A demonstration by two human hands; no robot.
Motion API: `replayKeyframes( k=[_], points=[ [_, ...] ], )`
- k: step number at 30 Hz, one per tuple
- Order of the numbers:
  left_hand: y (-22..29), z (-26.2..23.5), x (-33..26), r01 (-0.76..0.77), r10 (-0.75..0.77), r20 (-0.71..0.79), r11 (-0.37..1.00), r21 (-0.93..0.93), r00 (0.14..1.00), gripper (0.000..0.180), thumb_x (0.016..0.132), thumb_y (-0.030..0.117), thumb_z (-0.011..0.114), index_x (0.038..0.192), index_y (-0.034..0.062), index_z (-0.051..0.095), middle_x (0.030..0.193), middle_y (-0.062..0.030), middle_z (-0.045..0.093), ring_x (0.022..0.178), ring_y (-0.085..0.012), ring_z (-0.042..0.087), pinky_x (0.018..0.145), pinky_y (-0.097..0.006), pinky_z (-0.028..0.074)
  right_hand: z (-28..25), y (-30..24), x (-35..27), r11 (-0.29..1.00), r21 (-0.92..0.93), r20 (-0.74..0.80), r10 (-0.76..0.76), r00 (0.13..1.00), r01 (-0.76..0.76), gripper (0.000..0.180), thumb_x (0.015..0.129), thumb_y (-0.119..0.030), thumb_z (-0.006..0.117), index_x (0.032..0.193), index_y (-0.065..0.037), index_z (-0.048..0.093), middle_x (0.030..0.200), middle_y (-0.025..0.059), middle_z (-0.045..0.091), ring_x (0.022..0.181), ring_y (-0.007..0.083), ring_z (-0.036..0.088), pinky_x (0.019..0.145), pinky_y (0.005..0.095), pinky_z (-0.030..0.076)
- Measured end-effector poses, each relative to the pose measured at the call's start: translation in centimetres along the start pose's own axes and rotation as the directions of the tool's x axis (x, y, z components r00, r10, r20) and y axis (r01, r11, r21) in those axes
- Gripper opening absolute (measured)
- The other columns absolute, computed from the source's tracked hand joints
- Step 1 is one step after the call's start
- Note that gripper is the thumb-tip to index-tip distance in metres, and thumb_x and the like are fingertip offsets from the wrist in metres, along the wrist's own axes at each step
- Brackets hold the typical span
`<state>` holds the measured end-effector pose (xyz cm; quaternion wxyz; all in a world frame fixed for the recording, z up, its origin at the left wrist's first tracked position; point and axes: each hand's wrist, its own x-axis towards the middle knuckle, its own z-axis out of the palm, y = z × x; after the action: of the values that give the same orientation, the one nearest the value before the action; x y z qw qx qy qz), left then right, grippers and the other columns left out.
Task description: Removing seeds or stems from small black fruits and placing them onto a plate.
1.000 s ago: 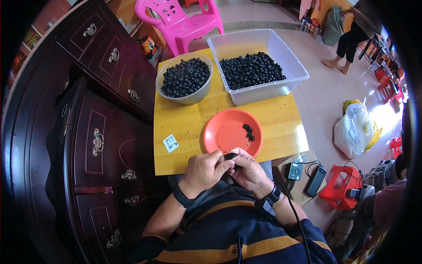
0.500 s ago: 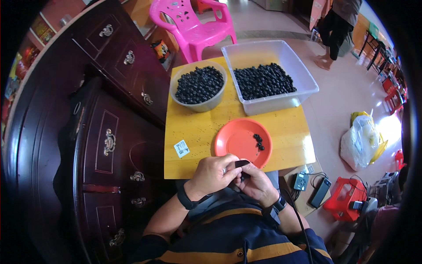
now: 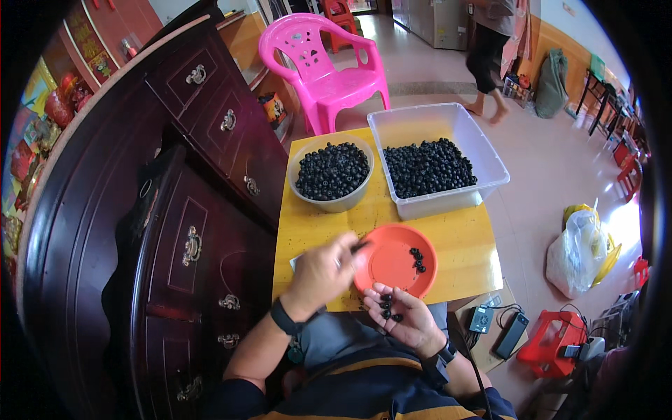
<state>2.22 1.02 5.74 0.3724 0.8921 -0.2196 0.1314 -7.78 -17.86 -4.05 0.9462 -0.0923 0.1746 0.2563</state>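
My right hand (image 3: 406, 318) lies palm up over the table's near edge, fingers slightly curled, cradling several small black berry-like pieces (image 3: 386, 306). To its left, my left hand (image 3: 326, 269) is smeared by motion beside the plate. Its fingers are closed on a small dark thing (image 3: 359, 246), too blurred to name. A round orange-red plate (image 3: 381, 264) stands just beyond my hands, with a few of the same black pieces (image 3: 418, 260) at its right side. Behind it are a round translucent tub (image 3: 343, 204) and a rectangular translucent bin (image 3: 483, 168), both holding many black pieces.
Everything stands on a small yellow table (image 3: 462, 259). A dark wooden cabinet (image 3: 231, 273) borders its left; a pink plastic chair (image 3: 343, 87) stands behind. To the right are power adapters (image 3: 511, 334), a red stool (image 3: 546, 343) and a plastic bag (image 3: 577, 252). Another person (image 3: 488, 49) is at the back.
My hands, together before, have parted: the left moved left and away from me, and the right turned palm up, showing the black pieces. The view tilted up; the person behind moved left.
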Motion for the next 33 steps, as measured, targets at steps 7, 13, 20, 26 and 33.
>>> replayKeyframes(
  k=[7, 13, 20, 26, 33],
  points=[
    [1.3, 4.6, -6.5, -0.048, 0.055, 0.435, 0.998, -0.028, 0.899, 0.031, 0.086, 0.026, 0.069, 0.113, 0.0112, 0.064, 0.075, -0.0114, 0.069, 0.069, -0.0321, 0.069, 0.060, -0.045, 0.054, -2.1, 0.6, 1.1, 0.999, -0.048, 0.015, 0.009, 1.000, -0.009, 0.036, 0.107, -0.032, 0.044, 0.123, -0.003, 0.059, 0.125, 0.0144, 0.063, 0.111, 0.0262, 0.063, 0.100, 0.0426, 0.049],
    [1.0, 5.5, -6.8, -0.069, 0.036, 0.378, 0.995, 0.074, 0.925, 0.023, 0.085, 0.018, 0.070, 0.106, 0.0106, 0.064, 0.071, -0.0070, 0.066, 0.067, -0.0291, 0.068, 0.057, -0.042, 0.052, -2.7, 0.7, 1.4, 0.999, -0.021, -0.029, -0.028, 0.999, 0.027, 0.027, 0.104, -0.020, 0.047, 0.118, 0.000, 0.060, 0.120, 0.0122, 0.065, 0.110, 0.0251, 0.063, 0.101, 0.0429, 0.050],
    [0.5, 6.1, -7.1, 0.001, -0.022, 0.353, 0.998, 0.060, 0.935, 0.025, 0.084, 0.021, 0.071, 0.108, 0.0132, 0.065, 0.071, -0.0070, 0.067, 0.066, -0.0301, 0.068, 0.057, -0.042, 0.052, -4.0, 0.7, 1.7, 0.998, 0.046, 0.081, 0.027, 0.996, -0.031, 0.023, 0.102, -0.014, 0.047, 0.115, 0.000, 0.060, 0.113, 0.0138, 0.067, 0.105, 0.0256, 0.065, 0.101, 0.0436, 0.050],
    [-0.1, 3.3, -2.7, 0.089, -0.060, 0.313, 0.993, -0.078, 0.948, 0.022, 0.088, 0.027, 0.071, 0.102, 0.0089, 0.068, 0.073, -0.0128, 0.068, 0.067, -0.0295, 0.070, 0.061, -0.039, 0.054, -0.2, -0.3, 0.3, 1.000, 0.025, -0.046, -0.006, 0.999, 0.007, 0.027, 0.106, -0.017, 0.046, 0.121, 0.001, 0.058, 0.116, 0.0159, 0.066, 0.104, 0.0261, 0.065, 0.094, 0.0372, 0.056],
    [-8.2, -1.2, 9.5, 0.110, -0.171, 0.115, 0.904, 0.414, 0.978, 0.031, 0.096, 0.035, 0.050, 0.109, 0.0084, 0.058, 0.088, -0.0247, 0.069, 0.083, -0.0461, 0.066, 0.076, -0.058, 0.051, -1.4, -0.9, 0.2, 0.995, 0.096, 0.034, -0.006, 0.999, 0.003, 0.027, 0.106, -0.018, 0.046, 0.123, -0.001, 0.057, 0.115, 0.0145, 0.066, 0.102, 0.0239, 0.065, 0.091, 0.0347, 0.056]
  ],
)
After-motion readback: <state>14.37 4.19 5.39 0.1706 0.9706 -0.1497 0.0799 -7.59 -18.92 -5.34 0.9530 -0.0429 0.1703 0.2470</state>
